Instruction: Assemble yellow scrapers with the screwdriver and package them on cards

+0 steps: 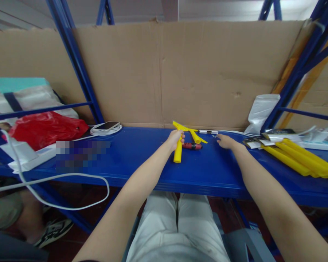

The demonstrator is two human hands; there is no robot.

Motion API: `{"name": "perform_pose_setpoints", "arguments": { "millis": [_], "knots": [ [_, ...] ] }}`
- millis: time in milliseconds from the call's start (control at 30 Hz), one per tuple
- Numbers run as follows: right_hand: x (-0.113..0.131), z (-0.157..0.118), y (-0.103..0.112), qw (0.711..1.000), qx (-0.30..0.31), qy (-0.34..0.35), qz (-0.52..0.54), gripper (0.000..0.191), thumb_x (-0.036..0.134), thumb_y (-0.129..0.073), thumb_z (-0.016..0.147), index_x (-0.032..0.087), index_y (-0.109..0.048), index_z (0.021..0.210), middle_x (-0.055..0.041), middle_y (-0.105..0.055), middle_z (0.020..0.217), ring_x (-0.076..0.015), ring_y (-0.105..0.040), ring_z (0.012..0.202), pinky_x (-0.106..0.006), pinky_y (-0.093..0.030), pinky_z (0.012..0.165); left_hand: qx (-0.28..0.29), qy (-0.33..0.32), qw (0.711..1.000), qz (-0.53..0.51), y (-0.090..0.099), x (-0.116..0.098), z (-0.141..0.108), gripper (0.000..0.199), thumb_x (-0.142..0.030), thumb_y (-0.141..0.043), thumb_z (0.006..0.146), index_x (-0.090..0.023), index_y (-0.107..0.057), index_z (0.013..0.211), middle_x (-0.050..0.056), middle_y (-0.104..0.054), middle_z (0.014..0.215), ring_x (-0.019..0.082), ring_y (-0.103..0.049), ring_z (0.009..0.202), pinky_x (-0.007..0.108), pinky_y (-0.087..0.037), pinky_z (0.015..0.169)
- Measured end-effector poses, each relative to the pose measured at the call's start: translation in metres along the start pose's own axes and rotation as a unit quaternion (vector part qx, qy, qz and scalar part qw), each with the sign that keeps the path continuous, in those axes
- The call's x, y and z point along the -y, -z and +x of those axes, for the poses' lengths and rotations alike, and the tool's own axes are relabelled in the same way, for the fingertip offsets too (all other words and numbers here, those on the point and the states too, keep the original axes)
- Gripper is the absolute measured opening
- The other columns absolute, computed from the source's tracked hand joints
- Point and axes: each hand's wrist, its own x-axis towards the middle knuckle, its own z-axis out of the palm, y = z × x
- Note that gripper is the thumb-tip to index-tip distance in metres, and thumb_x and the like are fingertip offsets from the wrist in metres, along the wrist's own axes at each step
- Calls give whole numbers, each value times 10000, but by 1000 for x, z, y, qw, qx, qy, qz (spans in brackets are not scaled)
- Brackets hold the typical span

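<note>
My left hand (177,137) is wrapped round a yellow plastic tube-shaped handle (177,154) with a flared upper end, held above the blue table. Behind it lies another yellow plastic piece (195,137) of a similar shape. A dark red and black tool handle (191,146), perhaps a screwdriver's, lies beside my left hand. My right hand (224,141) is at the table with its fingertips pinched together, next to some tiny shiny bits (214,136). Whatever those fingers hold is too small to make out.
Several yellow tubes (297,158) and packets lie on the right. A white cable coil with a phone (108,126) sits at the back left, near a red plastic bag (50,127) and a power strip (39,158). Cardboard (194,72) walls the back; blue posts (76,65) flank it.
</note>
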Motion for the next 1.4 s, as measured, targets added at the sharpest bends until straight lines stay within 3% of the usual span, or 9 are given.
{"name": "perform_pose_setpoints", "arguments": {
  "millis": [333,667,1000,1267,1400],
  "knots": [
    [14,-5,2,999,20,-36,22,544,167,-351,871,110,-354,1412,-204,-538,1326,-294,-513,1232,-434,-387,1007,-2,5,1000,-3,0,-1,0,183,-56,-406,820,-202,-374,715,-91,-371,443,47,-314,300,173,-241,370],
    [10,-1,-3,999,9,-22,23,550,184,-423,843,127,-401,1390,-192,-590,1262,-271,-581,1138,-382,-442,931,-9,10,1000,-3,-2,-2,-2,168,-61,-412,808,-200,-389,717,-83,-374,456,51,-311,311,179,-245,373],
    [24,-11,14,1000,-16,22,-7,326,132,-501,824,161,-645,1116,-100,-684,1101,-198,-623,1044,-269,-453,893,-1,7,1000,-1,-1,0,0,170,-66,-410,820,-201,-385,719,-88,-373,464,47,-318,309,177,-251,376],
    [31,-15,18,1000,-16,20,-18,267,167,-533,836,136,-661,1067,-120,-683,1090,-213,-627,1022,-265,-457,849,-4,9,1000,-2,-1,-1,-1,162,-68,-416,816,-199,-391,723,-87,-374,467,48,-321,310,180,-246,377],
    [29,-16,19,1000,-1,0,-25,191,227,-553,842,141,-690,943,-124,-702,1016,-223,-647,953,-273,-463,782,-2,14,1000,2,-2,-2,-2,168,-69,-405,831,-199,-384,726,-91,-371,460,43,-318,304,173,-248,376]
  ]
}}
